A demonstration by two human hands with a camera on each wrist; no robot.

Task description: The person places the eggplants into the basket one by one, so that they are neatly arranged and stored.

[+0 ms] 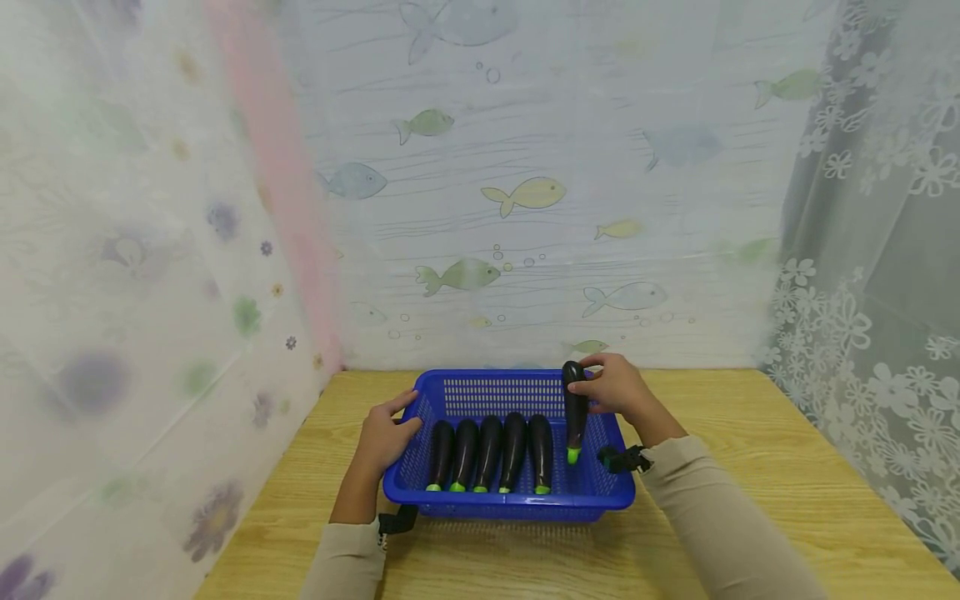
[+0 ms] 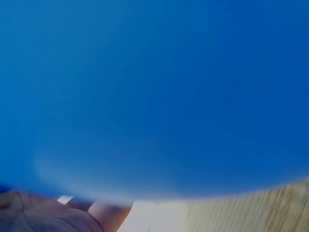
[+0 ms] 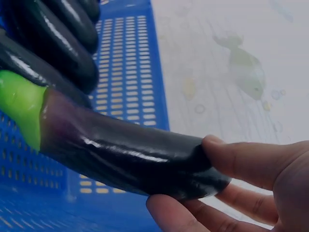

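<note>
My right hand [image 1: 617, 388] pinches a dark purple eggplant [image 1: 575, 408] near its rounded end, thumb on one side and fingers on the other. This eggplant is steeply tilted over the right part of a blue plastic basket [image 1: 510, 500], its bright green cap [image 3: 21, 104] lowest. Several more eggplants [image 1: 490, 454] lie side by side in the basket, caps toward the near wall. At the basket's left rim, my left hand [image 1: 382, 437] grips the edge with thumb and fingers. Blue plastic fills most of the left wrist view, hiding much of that hand [image 2: 58, 215].
The basket stands on a light wood-grain table [image 1: 705, 517]. Behind it hangs a pale sheet printed with fish [image 1: 532, 192]. A floral sheet [image 1: 150, 275] is at the left, and a lacy curtain [image 1: 892, 333] borders the right side.
</note>
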